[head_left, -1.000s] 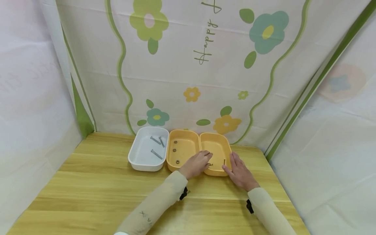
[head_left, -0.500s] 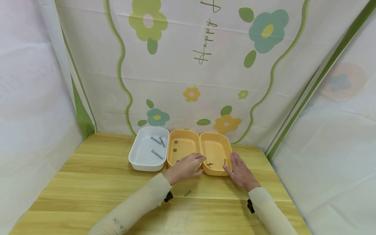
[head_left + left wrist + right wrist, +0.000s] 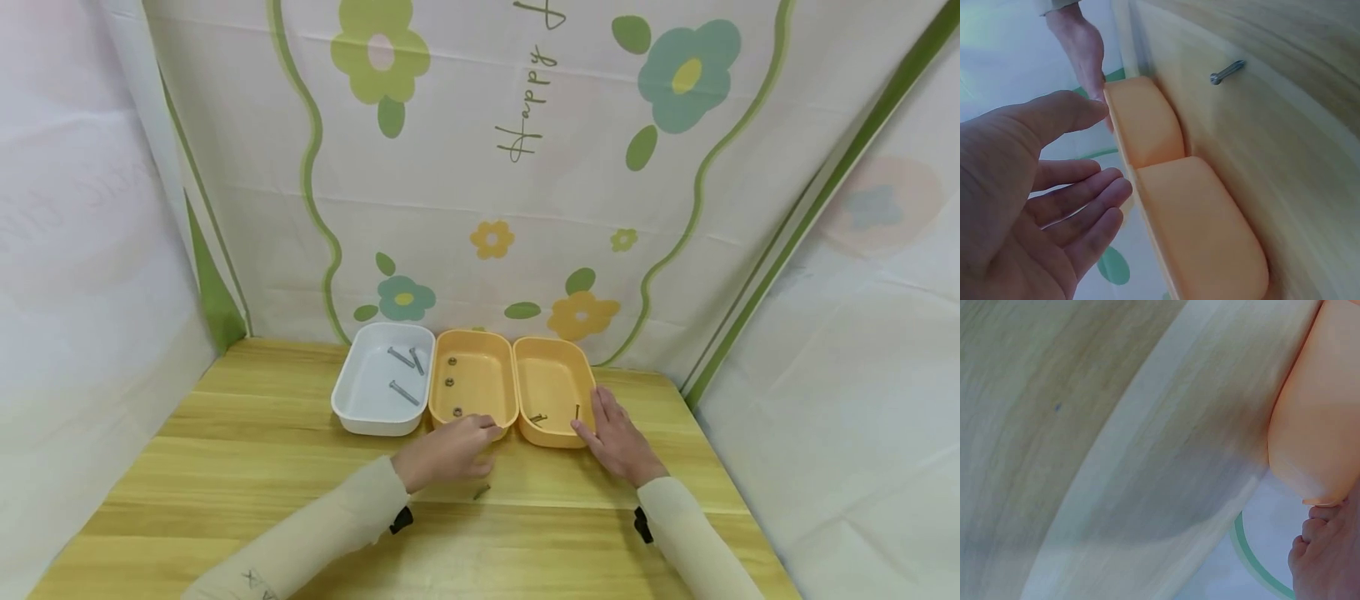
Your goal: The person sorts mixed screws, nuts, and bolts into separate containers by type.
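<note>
My left hand (image 3: 450,450) hovers by the front of the middle orange tray (image 3: 472,337), its fingers loosely bent with nothing between them; the left wrist view shows the thumb (image 3: 1060,115) spread from the other fingers. A small screw (image 3: 482,492) lies on the table just in front of that hand, its head visible in the left wrist view. My right hand (image 3: 622,442) holds the right orange tray (image 3: 553,343) by its right side, thumb at the front corner and fingers along the outer wall. Inside that tray are several small screws (image 3: 538,418).
Several nuts (image 3: 449,382) sit along the left of the middle tray. Beside it, a white tray (image 3: 360,408) contains large grey bolts (image 3: 403,392). All three trays stand side by side against a flowered cloth wall (image 3: 420,217) at the back of the wooden table (image 3: 225,467).
My left hand has drawn back from over the right tray, leftward and toward me, uncovering the screws there and the one on the table. My right hand stays at the tray.
</note>
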Tool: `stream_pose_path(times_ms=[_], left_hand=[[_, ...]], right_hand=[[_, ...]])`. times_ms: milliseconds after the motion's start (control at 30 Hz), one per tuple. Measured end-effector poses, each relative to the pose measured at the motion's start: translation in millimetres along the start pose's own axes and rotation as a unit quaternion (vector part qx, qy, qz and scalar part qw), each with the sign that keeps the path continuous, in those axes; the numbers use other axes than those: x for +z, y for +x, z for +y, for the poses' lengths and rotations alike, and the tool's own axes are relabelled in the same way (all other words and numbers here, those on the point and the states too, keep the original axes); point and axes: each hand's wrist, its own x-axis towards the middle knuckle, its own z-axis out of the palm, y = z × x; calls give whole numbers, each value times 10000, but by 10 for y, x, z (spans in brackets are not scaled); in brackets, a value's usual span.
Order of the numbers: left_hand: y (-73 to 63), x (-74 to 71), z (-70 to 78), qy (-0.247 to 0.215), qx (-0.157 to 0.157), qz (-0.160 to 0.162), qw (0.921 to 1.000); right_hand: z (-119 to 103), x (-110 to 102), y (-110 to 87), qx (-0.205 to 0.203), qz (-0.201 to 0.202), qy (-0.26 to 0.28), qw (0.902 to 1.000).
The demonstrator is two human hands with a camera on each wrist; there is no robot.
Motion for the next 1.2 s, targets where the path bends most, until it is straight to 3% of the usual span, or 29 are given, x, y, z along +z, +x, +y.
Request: stream_pose_path(times_ms=[333, 533, 867, 1200], left_hand=[[-170, 169, 62, -490, -207, -595, 9968], [-212, 320, 43, -818, -246, -616, 9944], [-137, 505, -30, -1042, -148, -445, 9935], [-56, 494, -9, -731, 189, -718, 9946]], right_hand=[[15, 8, 15, 2, -33, -1, 10000], [13, 2, 16, 0, -40, 2, 10000], [17, -4, 11, 15, -43, -37, 10000], [1, 1, -5, -47, 89, 81, 9999]])
